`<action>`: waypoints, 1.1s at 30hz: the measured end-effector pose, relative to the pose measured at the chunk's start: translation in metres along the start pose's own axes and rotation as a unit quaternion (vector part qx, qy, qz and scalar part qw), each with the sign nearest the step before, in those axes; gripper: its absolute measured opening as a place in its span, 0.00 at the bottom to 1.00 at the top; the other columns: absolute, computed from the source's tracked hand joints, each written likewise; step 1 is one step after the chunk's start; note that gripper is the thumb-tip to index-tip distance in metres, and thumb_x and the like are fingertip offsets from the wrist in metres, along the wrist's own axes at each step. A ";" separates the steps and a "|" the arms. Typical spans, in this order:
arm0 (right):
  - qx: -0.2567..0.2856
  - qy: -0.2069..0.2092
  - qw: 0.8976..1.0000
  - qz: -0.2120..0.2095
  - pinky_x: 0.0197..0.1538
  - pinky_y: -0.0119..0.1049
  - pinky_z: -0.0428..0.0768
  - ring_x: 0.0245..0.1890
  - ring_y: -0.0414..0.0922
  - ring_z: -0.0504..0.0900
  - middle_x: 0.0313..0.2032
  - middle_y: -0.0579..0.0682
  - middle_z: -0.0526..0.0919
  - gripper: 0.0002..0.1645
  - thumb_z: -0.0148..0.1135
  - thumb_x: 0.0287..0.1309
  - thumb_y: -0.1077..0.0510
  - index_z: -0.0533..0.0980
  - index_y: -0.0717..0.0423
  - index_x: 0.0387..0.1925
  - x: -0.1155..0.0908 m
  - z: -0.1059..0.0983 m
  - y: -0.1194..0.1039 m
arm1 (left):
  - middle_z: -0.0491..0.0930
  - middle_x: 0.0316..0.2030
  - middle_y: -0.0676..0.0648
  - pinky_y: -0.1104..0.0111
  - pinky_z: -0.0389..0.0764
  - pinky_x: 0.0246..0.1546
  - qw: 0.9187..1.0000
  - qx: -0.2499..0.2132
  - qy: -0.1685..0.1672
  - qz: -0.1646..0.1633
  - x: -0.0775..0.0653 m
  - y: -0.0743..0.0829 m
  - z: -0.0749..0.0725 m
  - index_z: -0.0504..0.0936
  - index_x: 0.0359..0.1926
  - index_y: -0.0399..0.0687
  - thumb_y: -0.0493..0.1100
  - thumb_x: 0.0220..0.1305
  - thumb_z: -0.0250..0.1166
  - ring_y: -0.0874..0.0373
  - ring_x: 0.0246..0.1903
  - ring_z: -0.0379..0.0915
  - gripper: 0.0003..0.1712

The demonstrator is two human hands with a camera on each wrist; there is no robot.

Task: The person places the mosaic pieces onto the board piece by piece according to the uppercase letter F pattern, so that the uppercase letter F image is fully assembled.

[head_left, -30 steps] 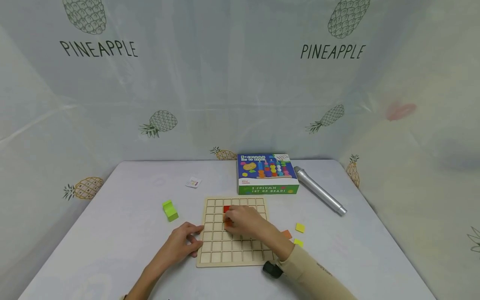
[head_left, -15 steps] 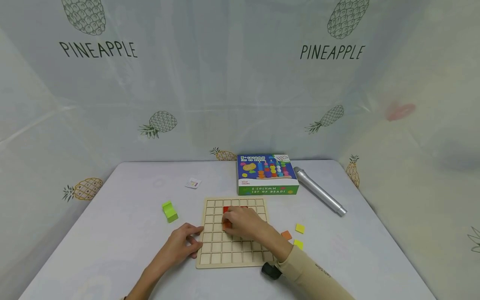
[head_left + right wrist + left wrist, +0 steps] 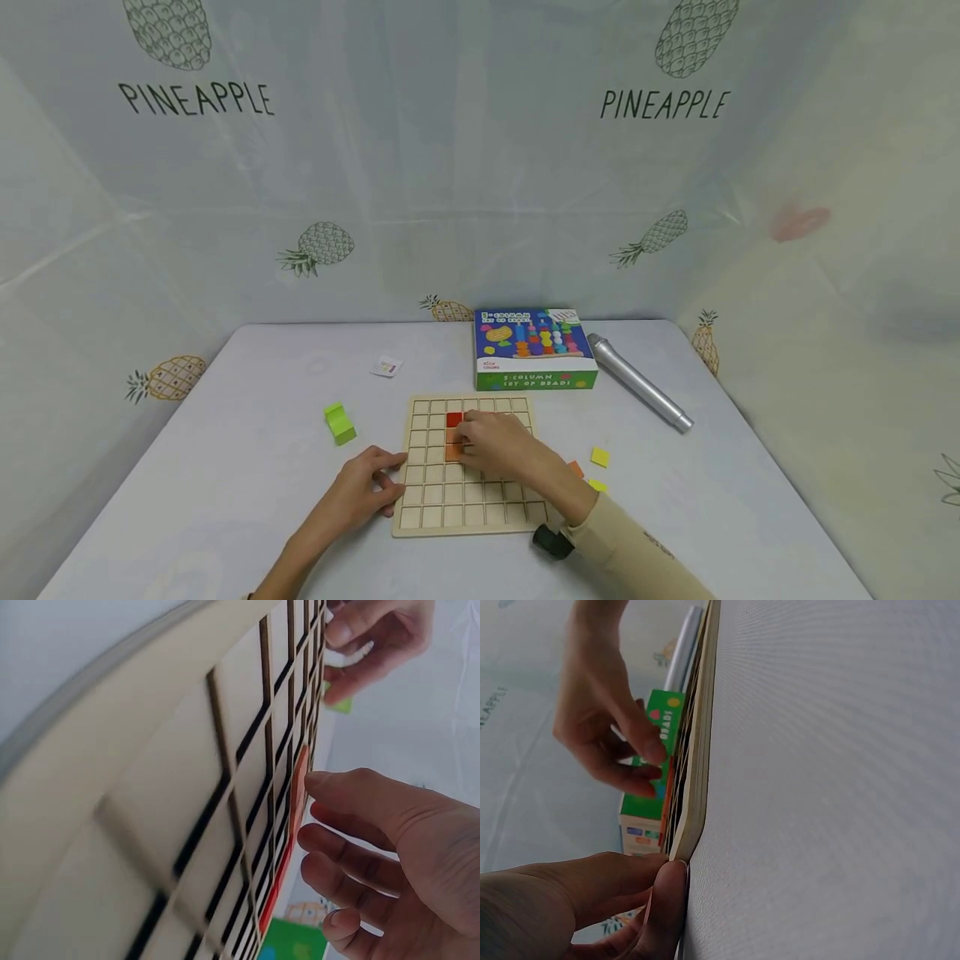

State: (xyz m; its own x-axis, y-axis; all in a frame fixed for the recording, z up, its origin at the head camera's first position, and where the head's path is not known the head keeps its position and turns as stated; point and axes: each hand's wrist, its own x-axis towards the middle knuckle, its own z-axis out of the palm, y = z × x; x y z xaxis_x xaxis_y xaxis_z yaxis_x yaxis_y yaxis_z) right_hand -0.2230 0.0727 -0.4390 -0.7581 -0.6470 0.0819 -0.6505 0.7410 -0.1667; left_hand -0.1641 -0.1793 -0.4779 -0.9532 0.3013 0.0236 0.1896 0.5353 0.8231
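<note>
A wooden grid board (image 3: 433,493) lies flat on the table. In its third column from the left sit a red tile (image 3: 454,419) and orange tiles (image 3: 453,452). My right hand (image 3: 498,446) hovers just right of these tiles, thumb and fingers apart and loosely bent. In the right wrist view, its thumb tip is right at an orange tile (image 3: 298,787), and nothing shows between the fingers. At the board's left edge, my left hand (image 3: 363,485) rests index finger and thumb against the rim, the two tips spread along it. My right hand covers part of the grid.
Right of the board lie yellow tiles (image 3: 600,456) and an orange tile (image 3: 575,469). Green blocks (image 3: 340,423) are on the left. Behind stand a bead-set box (image 3: 536,350) and a silver microphone (image 3: 641,383). A small white card (image 3: 387,366) lies at the back.
My right hand has shifted a little to the right, away from the orange tiles, which now show more fully. The left hand has stayed at the board's edge.
</note>
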 end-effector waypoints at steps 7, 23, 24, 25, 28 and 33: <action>0.026 0.004 0.999 0.033 0.37 0.30 0.82 0.37 0.37 0.81 0.40 0.43 0.83 0.15 0.71 0.56 0.50 0.84 0.48 0.45 -0.024 -0.011 0.026 | 0.75 0.45 0.37 0.73 0.82 0.19 1.000 0.010 0.002 0.004 0.002 0.002 -0.002 0.76 0.59 0.29 0.31 0.56 0.70 0.67 0.25 0.76 0.28; 0.040 0.004 0.997 0.070 0.28 0.23 0.75 0.28 0.33 0.74 0.36 0.43 0.82 0.15 0.73 0.51 0.53 0.85 0.50 0.42 -0.094 -0.019 0.077 | 0.75 0.46 0.37 0.73 0.83 0.20 1.000 0.002 -0.001 0.002 0.001 -0.002 0.000 0.76 0.59 0.28 0.31 0.56 0.70 0.65 0.26 0.77 0.28; 0.042 0.003 0.997 0.070 0.28 0.24 0.75 0.28 0.33 0.74 0.35 0.43 0.82 0.15 0.74 0.51 0.53 0.85 0.50 0.42 -0.098 -0.019 0.080 | 0.76 0.46 0.37 0.73 0.83 0.20 1.000 0.004 0.000 0.002 0.001 -0.002 0.000 0.76 0.59 0.28 0.31 0.56 0.70 0.65 0.26 0.77 0.28; 0.042 0.003 0.997 0.071 0.29 0.24 0.75 0.28 0.33 0.73 0.35 0.42 0.83 0.15 0.74 0.50 0.53 0.85 0.50 0.41 -0.101 -0.019 0.082 | 0.76 0.46 0.37 0.73 0.83 0.20 1.000 0.004 0.000 0.002 0.001 -0.001 0.000 0.76 0.59 0.28 0.31 0.56 0.70 0.65 0.25 0.77 0.28; 0.048 -0.003 0.996 0.073 0.27 0.23 0.72 0.25 0.32 0.70 0.34 0.42 0.83 0.14 0.74 0.51 0.52 0.85 0.50 0.41 -0.109 -0.019 0.087 | 0.76 0.46 0.37 0.73 0.83 0.20 1.000 0.004 -0.001 0.002 0.001 0.000 0.000 0.76 0.59 0.28 0.31 0.56 0.70 0.65 0.25 0.77 0.28; 0.054 -0.004 0.996 0.070 0.26 0.22 0.69 0.26 0.32 0.68 0.32 0.41 0.81 0.12 0.73 0.52 0.52 0.86 0.50 0.39 -0.117 -0.016 0.094 | 0.76 0.45 0.38 0.73 0.83 0.20 1.000 0.004 0.000 -0.003 0.001 0.000 0.001 0.75 0.59 0.28 0.31 0.56 0.70 0.64 0.25 0.77 0.29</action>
State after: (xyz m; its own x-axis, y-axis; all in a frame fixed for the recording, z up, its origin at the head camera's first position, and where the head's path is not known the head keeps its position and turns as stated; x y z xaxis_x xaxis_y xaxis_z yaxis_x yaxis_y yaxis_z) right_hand -0.1963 0.2214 -0.4483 -0.8406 -0.5400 0.0422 -0.5288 0.8013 -0.2799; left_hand -0.1648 -0.1787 -0.4783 -0.9540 0.2993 0.0189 0.1867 0.5433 0.8185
